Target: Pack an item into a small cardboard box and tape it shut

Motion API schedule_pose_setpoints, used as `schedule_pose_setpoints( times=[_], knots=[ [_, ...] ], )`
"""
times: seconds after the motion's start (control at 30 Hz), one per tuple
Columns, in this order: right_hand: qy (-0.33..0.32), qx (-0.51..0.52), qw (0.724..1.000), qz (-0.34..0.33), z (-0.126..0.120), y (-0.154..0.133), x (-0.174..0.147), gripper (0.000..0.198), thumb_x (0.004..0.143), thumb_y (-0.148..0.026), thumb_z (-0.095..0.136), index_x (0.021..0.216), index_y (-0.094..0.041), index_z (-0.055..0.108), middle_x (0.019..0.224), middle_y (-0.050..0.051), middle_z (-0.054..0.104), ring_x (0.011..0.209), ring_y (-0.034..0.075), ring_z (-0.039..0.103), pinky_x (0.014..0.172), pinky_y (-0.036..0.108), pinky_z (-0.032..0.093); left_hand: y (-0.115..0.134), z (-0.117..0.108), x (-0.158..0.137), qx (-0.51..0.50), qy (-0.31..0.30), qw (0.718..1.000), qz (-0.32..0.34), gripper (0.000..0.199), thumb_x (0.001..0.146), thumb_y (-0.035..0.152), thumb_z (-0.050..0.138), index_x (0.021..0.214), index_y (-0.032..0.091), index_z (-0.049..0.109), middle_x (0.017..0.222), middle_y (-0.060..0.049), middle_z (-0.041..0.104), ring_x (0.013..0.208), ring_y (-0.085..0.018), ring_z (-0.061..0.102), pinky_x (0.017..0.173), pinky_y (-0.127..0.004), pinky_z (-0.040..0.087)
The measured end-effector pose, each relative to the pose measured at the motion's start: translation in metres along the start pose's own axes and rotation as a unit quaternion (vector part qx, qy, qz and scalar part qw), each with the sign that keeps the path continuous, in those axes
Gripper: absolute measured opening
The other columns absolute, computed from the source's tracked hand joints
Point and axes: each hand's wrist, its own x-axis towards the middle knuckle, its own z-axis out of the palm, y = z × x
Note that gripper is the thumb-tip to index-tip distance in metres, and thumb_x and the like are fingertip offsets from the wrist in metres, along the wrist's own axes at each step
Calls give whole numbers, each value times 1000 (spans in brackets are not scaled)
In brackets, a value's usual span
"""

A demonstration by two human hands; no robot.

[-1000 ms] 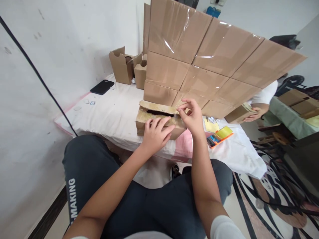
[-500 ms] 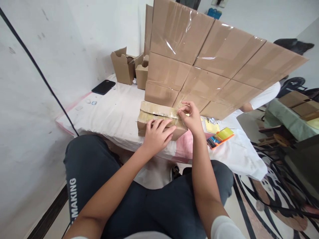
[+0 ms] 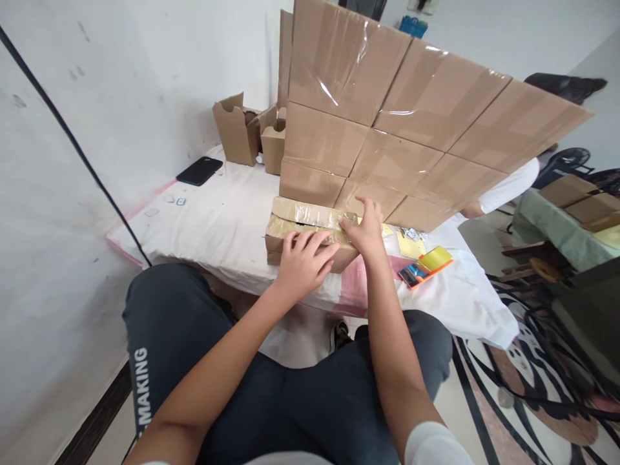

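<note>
Right hand (image 3: 364, 230) lowered flat onto box (image 3: 310, 234), flaps closed

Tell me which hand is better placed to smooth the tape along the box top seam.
Right, probably. The right hand already sits on the taped seam of the cardboard box, while the left hand lies flat on its front, bracing it.

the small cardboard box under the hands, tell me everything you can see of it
The small cardboard box is brown corrugated card, long and low, lying on its side on the white-covered table near its front edge, just before the tall stack of taped boxes. Its top flaps are nearly shut, with a dark slit between them and glossy clear tape along the top. The left hand lies flat on its near side; the right hand presses on its right end.
</note>
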Motion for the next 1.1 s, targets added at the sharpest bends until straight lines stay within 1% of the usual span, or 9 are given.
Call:
schedule_pose_setpoints(
  times=[0.07,0.17,0.27,0.37,0.43,0.57,0.77,0.97,1.1],
  knots=[
    [18,-3,998,65,1,6,1,70,58,-34,83,122,-25,55,135,13,50,131,35,43,111,60,34,0,0,-1,1,-2,1000,0,33,91,27,55,122,30,67,132,-9,64,116,-30,54,102,-52,32],
    [-39,122,983,131,-1,17,-4,68,69,-49,77,127,-23,51,137,14,53,129,30,51,107,54,43,-2,1,-2,7,-7,1000,2,34,92,28,55,124,30,66,134,-9,63,117,-30,54,103,-52,32],
    [-157,258,948,105,-13,27,-20,69,81,-62,63,139,-28,46,148,9,50,136,24,48,110,47,44,-6,5,-4,15,6,1000,7,34,92,29,56,124,33,67,138,-8,61,121,-30,52,104,-52,31],
    [-283,286,912,73,-28,34,-42,103,72,-70,70,157,-34,23,165,5,26,150,26,31,117,48,37,-11,11,-9,33,75,997,-10,30,91,31,60,119,34,69,141,-8,58,129,-33,46,109,-57,25],
    [-303,250,918,58,-31,35,-56,126,63,-67,79,161,-31,8,168,7,11,153,29,21,119,49,32,-14,16,-13,32,113,993,-24,29,90,33,62,118,34,71,140,-10,58,132,-34,43,112,-59,21],
    [-160,154,975,28,-22,31,-81,142,57,-49,89,161,-25,-4,165,15,18,151,33,23,114,49,41,-18,22,-19,15,138,989,-53,35,89,35,65,123,30,68,140,-14,56,134,-35,40,114,-59,21],
    [-30,115,992,36,-42,34,-106,126,62,-43,87,160,-28,9,154,17,35,137,34,43,98,47,55,-17,30,-15,-4,155,983,-96,47,87,38,66,130,19,62,141,-21,51,131,-37,43,109,-54,32],
    [150,45,987,44,-117,37,-114,115,64,-52,82,157,-29,18,155,17,33,140,38,41,96,52,54,-13,42,-17,-12,107,989,-104,45,90,37,61,131,17,59,139,-21,53,127,-35,48,105,-50,35],
    [354,-87,930,52,-204,53,-94,106,72,-50,73,156,-33,11,153,15,32,139,36,42,98,50,52,-10,57,-28,-24,20,995,-98,44,92,38,57,131,16,58,134,-18,59,122,-33,53,102,-47,37]
  ],
)
